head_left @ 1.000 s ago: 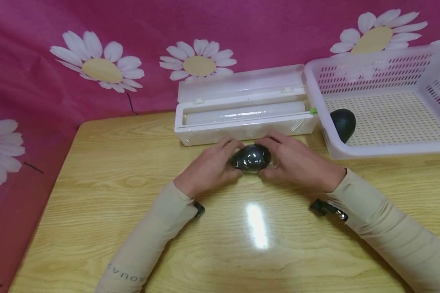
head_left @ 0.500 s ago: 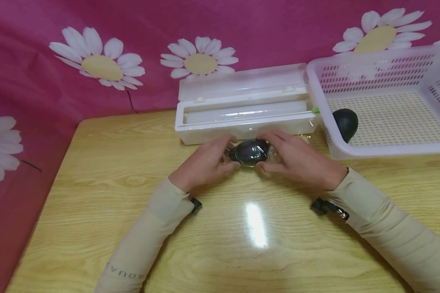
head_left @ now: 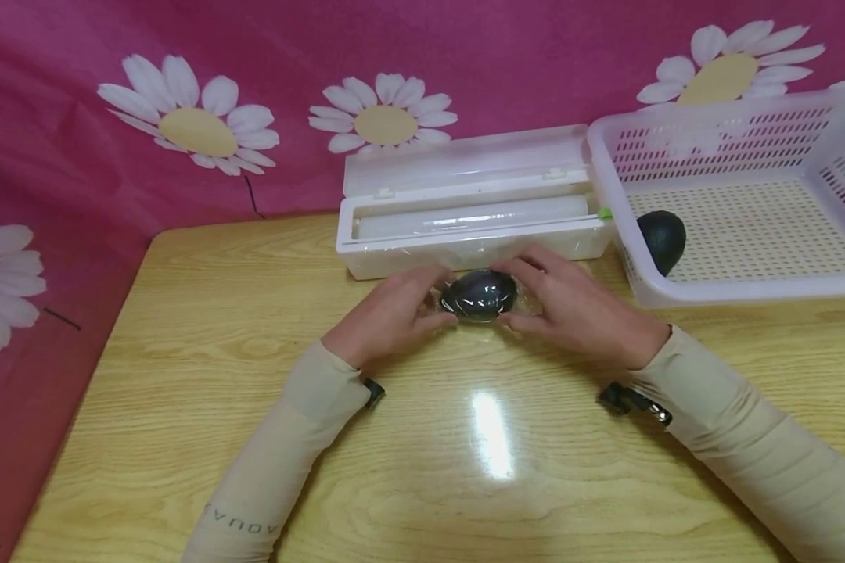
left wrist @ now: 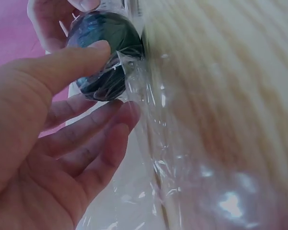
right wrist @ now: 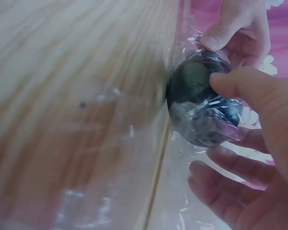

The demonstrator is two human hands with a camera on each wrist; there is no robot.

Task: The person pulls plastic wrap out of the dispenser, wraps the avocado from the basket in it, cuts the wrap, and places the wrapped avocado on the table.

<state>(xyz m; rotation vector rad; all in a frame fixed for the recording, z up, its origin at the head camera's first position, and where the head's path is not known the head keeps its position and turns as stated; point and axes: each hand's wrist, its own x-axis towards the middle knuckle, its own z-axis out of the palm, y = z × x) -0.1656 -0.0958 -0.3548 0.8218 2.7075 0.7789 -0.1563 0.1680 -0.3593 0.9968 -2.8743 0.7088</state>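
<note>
In the head view, holding a dark, glossy avocado sideways between two hands, just in front of a white cling-film dispenser with its lid raised. With the left hand, pinching the avocado at the narrower end, thumb on the near side and fingers on the far side; with the right hand, pinching likewise at the broader end. Hard to tell whether just touching the wood-grain surface or slightly lifted off it. Inside the dispenser, a pale roll; at its right end, a green slider. Beside it to the right, a pale lilac perforated basket with a second avocado inside against the left wall, partly hidden. Behind everything, magenta cloth with white daisies.

In the left wrist view, pressing the left thumb onto the avocado, with the other fingers bent and spaced apart below. Around the fruit, crumpled clear film, trailing toward the bottom of the view.

In the right wrist view, pressing the right thumb against the avocado, with the other fingers loosely bent beneath. Over the skin, wrinkled film with bright glints. At the far end, touching with the left thumb.
</note>
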